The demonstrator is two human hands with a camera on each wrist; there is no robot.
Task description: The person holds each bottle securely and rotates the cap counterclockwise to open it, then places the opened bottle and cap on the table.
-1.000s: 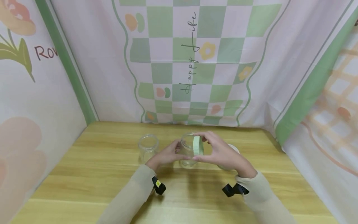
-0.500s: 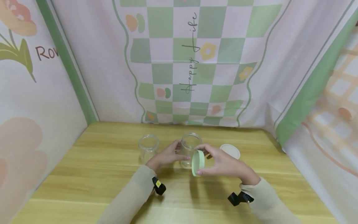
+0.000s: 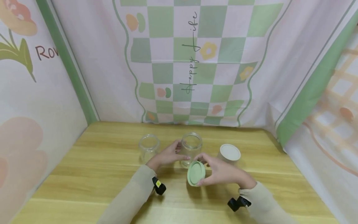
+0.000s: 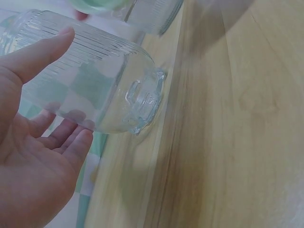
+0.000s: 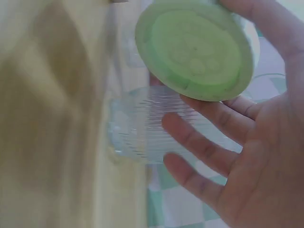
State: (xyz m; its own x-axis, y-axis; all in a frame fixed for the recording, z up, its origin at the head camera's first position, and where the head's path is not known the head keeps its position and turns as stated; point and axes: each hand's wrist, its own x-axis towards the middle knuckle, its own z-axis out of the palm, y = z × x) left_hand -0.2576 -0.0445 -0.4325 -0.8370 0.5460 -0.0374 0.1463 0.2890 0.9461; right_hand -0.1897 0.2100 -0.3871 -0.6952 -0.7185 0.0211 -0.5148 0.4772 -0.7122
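Observation:
My left hand [image 3: 168, 156] holds a clear ribbed glass jar [image 3: 191, 149] that stands upright and uncovered near the table's middle. In the left wrist view, the thumb lies along one side of this jar [image 4: 107, 78] and the fingers touch the opposite side. A pale green round lid [image 3: 196, 174] is pinched by my right hand [image 3: 225, 170], in front of the jar and tilted so its inner side faces me. The right wrist view shows thumb and fingers at the rim of the lid [image 5: 194, 52], with two other fingers spread away from it.
On the left stands another uncovered glass jar [image 3: 149, 147], close to my left wrist. A jar with a white lid [image 3: 230, 152] stands behind my right hand. The wooden table [image 3: 112, 143] ends at a checkered curtain [image 3: 184, 74].
My right hand has drawn the green lid off the jar's mouth, down and towards me, turning its inner side to face me. The left hand and its jar have stayed in place.

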